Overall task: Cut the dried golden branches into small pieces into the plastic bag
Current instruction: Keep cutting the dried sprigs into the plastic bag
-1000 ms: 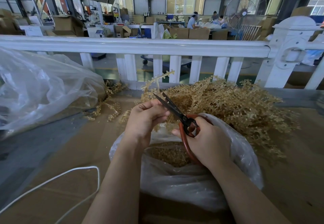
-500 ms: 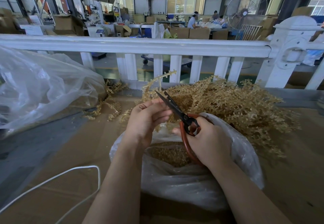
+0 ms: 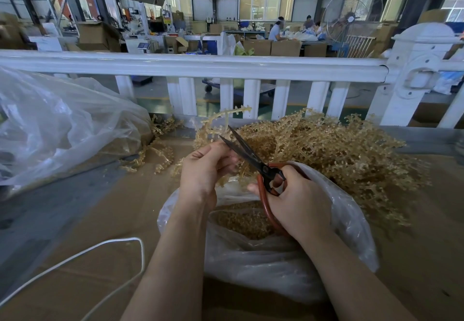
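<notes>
Head view: a branch [image 3: 221, 122] is pinched by the left hand [image 3: 204, 170], scissors [image 3: 251, 156] gripped by the right hand [image 3: 298, 202], blades parted toward eleven o'clock; closure over the plastic bag [image 3: 351, 220] seems required next.

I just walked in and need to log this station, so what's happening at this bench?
A person is snipping dried golden branches into a clear plastic bag on the cardboard-covered table. The left hand holds one golden sprig above the bag, while the right hand grips red-handled scissors, blades open. Cut pieces already lie in the bag; a large uncut pile waits behind it.
</notes>
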`<state>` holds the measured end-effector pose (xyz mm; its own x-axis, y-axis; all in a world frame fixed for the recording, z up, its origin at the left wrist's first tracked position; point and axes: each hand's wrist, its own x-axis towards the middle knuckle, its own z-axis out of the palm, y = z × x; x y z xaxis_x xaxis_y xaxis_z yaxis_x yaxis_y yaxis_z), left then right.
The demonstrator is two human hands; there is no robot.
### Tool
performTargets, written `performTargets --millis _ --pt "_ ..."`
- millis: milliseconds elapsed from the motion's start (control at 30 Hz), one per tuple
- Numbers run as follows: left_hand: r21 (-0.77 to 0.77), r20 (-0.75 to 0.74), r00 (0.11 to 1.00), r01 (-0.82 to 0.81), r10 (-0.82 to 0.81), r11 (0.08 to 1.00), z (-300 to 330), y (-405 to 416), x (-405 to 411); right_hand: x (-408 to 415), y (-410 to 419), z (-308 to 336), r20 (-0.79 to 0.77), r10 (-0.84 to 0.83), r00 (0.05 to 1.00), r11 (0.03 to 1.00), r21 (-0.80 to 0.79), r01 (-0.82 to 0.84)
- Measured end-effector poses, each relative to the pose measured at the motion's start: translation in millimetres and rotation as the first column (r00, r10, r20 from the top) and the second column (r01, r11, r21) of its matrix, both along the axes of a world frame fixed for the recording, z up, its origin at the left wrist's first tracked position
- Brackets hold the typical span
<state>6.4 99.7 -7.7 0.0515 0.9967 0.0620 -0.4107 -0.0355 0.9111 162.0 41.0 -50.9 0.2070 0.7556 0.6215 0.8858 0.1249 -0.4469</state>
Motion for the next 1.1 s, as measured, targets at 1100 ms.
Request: performTargets --millis 1100 --pt "0.033 -0.071 0.994 0.088 -0.086 0.996 -7.1 4.5 4.8 2.7 1.9 -4.5 0.018 -0.009 1.0 0.999 0.041 0.009"
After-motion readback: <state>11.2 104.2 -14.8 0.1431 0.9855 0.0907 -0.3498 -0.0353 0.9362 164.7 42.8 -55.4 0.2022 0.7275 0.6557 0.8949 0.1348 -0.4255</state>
